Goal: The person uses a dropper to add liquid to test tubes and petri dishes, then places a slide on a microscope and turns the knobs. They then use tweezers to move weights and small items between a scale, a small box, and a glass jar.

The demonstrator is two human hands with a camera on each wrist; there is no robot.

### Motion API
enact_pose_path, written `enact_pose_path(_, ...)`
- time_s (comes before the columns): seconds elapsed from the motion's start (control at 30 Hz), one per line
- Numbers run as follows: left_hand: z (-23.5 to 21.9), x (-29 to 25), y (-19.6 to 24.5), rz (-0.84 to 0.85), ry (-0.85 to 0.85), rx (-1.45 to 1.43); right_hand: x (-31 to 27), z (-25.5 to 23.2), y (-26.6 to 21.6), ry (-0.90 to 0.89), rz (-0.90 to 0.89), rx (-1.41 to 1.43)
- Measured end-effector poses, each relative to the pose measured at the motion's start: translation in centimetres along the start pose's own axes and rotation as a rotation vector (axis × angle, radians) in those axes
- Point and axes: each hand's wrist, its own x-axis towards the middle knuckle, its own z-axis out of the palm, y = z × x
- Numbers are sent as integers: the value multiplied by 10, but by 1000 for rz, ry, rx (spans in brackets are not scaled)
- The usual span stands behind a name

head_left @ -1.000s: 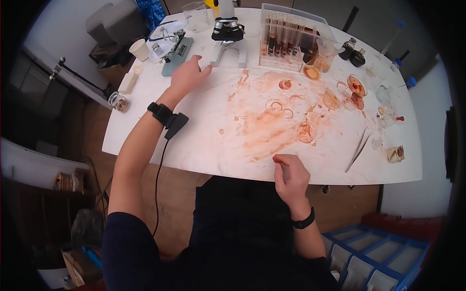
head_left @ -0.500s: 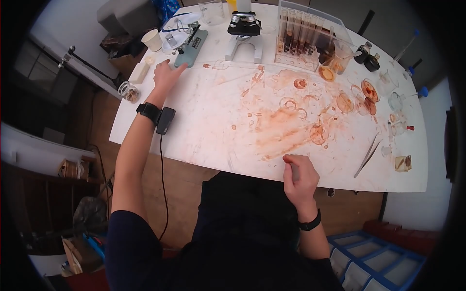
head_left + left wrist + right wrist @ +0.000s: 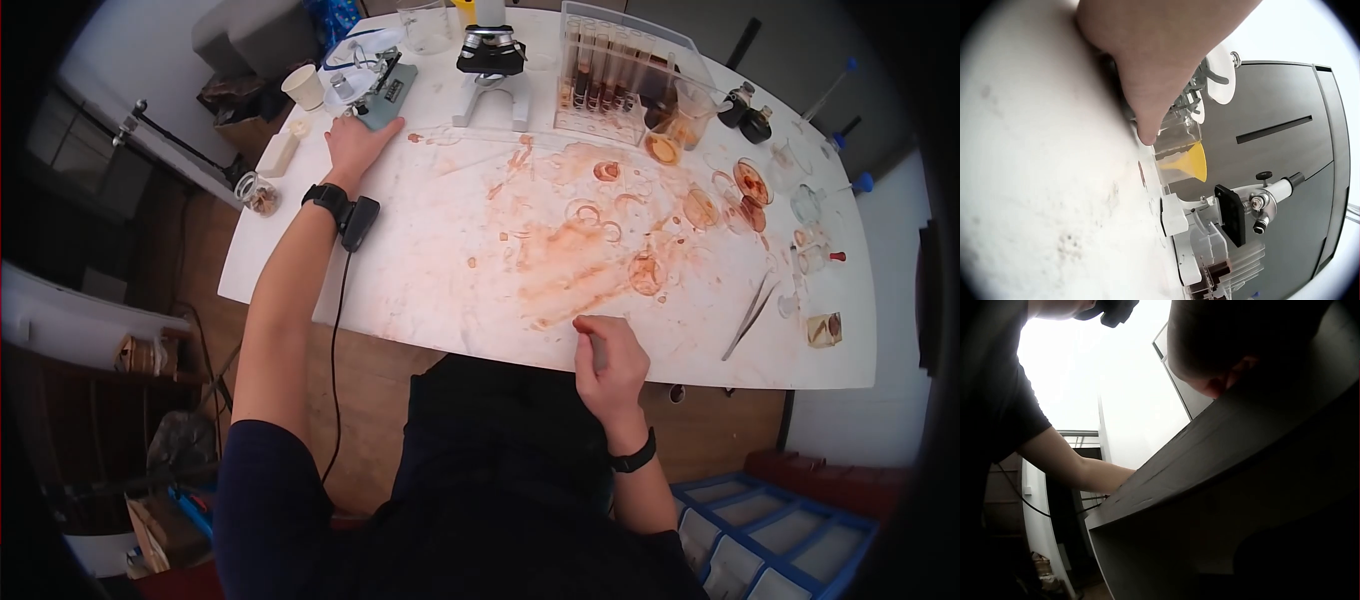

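Note:
A grey-green balance scale (image 3: pixel 388 98) with white pans stands at the back left of the table. My left hand (image 3: pixel 357 148) is at its near end, holding the base with the thumb on the right side and the other fingers on the left, their tips hidden. In the left wrist view the thumb (image 3: pixel 1147 128) points down beside the scale, close over the white tabletop. My right hand (image 3: pixel 610 365) rests at the table's front edge, fingers loosely curled, with nothing visible in it. It looks dark in the right wrist view.
A microscope (image 3: pixel 490 80) stands right of the scale, then a rack of test tubes (image 3: pixel 605 90). A paper cup (image 3: pixel 303 88), white block (image 3: pixel 278 155) and small jar (image 3: pixel 257 194) line the left edge. Tweezers (image 3: pixel 750 318) and petri dishes (image 3: pixel 752 182) lie right. Reddish stains mark the white table (image 3: pixel 400 270).
My left hand has moved from between the scale and microscope, left and back, onto the scale's near end. The right hand has stayed at the table edge. The head view has shifted slightly.

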Motion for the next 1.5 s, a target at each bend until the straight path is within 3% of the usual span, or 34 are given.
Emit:
enact_pose_path(0.07, 3, 3, 1, -28, -4, -28, 0, 0, 1, 4, 1, 1)
enact_pose_path(0.17, 9, -4, -2, 73, 132, -149, 0, 0, 1, 1, -6, -14)
enact_pose_path(0.9, 3, -12, -15, 98, 51, -60, 1, 0, 1, -2, -18, -31)
enact_pose_path(1.5, -41, -114, -39, 140, -23, -103, -1, -1, 3, -14, -28, 2)
